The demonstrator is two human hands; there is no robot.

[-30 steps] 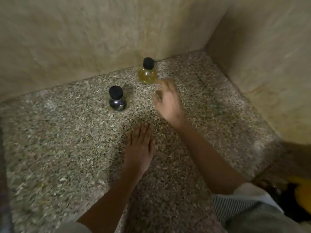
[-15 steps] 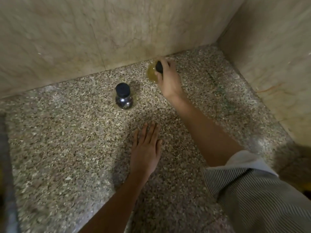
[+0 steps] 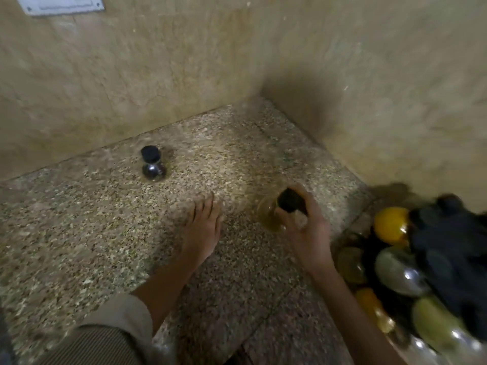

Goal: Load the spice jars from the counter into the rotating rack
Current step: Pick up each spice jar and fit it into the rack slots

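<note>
Head view: right hand (image 3: pixel 307 233) clamped round black cap of small round glass jar of yellow spice (image 3: pixel 268 216), bulb hanging below fingers, off speckled granite counter (image 3: pixel 105 233). Probably light, slick, breakable; cap best. Left hand (image 3: pixel 203 227) flat, empty.

Bare forearms; striped sleeve (image 3: pixel 105 335) with pale cuff.

The rotating rack (image 3: pixel 421 272) at the near right is motion-blurred and cut off by the right and bottom edges; its jars read only as smeared yellow, green and dark shapes. The right hand (image 3: pixel 307 230) covers part of the yellow jar (image 3: pixel 267 216), itself blurred.
</note>
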